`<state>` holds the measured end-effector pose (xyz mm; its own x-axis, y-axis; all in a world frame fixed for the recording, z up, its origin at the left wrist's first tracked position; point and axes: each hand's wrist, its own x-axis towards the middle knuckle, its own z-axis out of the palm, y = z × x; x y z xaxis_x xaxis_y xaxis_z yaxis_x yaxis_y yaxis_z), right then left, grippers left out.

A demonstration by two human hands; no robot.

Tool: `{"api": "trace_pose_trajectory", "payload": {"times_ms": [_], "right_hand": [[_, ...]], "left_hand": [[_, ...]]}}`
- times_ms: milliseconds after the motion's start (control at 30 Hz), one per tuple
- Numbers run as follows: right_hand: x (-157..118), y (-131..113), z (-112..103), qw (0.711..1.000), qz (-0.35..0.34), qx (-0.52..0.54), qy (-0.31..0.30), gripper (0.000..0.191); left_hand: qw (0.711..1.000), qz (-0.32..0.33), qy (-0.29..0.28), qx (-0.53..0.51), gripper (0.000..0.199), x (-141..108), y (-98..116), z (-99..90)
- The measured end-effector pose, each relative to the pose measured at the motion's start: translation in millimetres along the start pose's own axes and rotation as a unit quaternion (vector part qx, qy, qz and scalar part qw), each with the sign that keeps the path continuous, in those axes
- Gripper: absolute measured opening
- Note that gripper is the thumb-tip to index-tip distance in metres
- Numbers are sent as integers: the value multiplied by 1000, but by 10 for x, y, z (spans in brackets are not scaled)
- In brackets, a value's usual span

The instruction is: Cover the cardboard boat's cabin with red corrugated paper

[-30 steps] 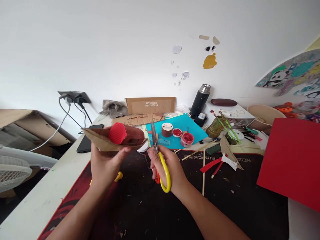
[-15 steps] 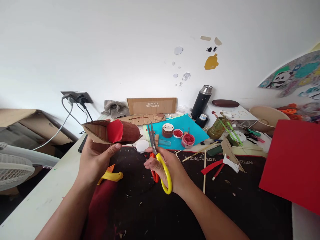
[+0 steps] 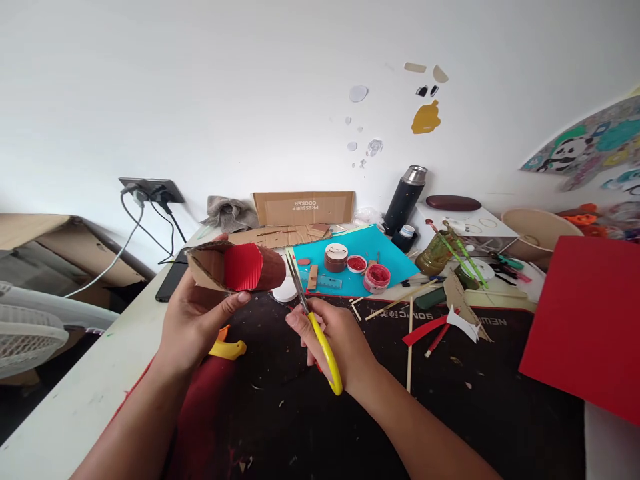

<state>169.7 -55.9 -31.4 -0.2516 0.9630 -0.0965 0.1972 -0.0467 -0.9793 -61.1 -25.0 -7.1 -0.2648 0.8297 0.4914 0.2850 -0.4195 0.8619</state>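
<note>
A brown cardboard piece with a red corrugated inside and a pointed, open left end is held by my left hand, thumb along its lower edge. My right hand grips yellow-handled scissors, their blades pointing up and a little left, just right of the cardboard piece. The blades look nearly closed, with nothing visible between them. Behind the blade tips lies a white round lid. Below my left hand's thumb rests a yellow and orange tool on the black mat.
On a blue sheet stand paint jars. A black flask, brush jar and flat cardboard are behind. Wooden sticks and paper scraps lie right, near a red sheet. A fan is left.
The cardboard piece has moved slightly right and turned, showing more of its red inside. The scissors have rotated in my right hand, and their blades look closer together.
</note>
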Motion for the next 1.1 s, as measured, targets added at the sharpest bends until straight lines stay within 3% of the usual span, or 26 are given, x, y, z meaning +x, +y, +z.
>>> {"api": "trace_pose_trajectory", "payload": {"times_ms": [100,267,700,1100], "right_hand": [[-4,2,11,1000,-2,-5,1,49],[-2,-2,24,1000,-5,-18,0,47],[-8,7,42,1000,0,-25,-1,48],[-11,-32,46,999,-8,-33,11,46]], "left_hand": [[998,-42,-42,-37,75,-8,30,24],[996,-59,-30,-61,83,-24,44,54],[998,-33,-29,-40,73,-40,82,78],[998,-24,-31,-43,79,-96,101,115]]}}
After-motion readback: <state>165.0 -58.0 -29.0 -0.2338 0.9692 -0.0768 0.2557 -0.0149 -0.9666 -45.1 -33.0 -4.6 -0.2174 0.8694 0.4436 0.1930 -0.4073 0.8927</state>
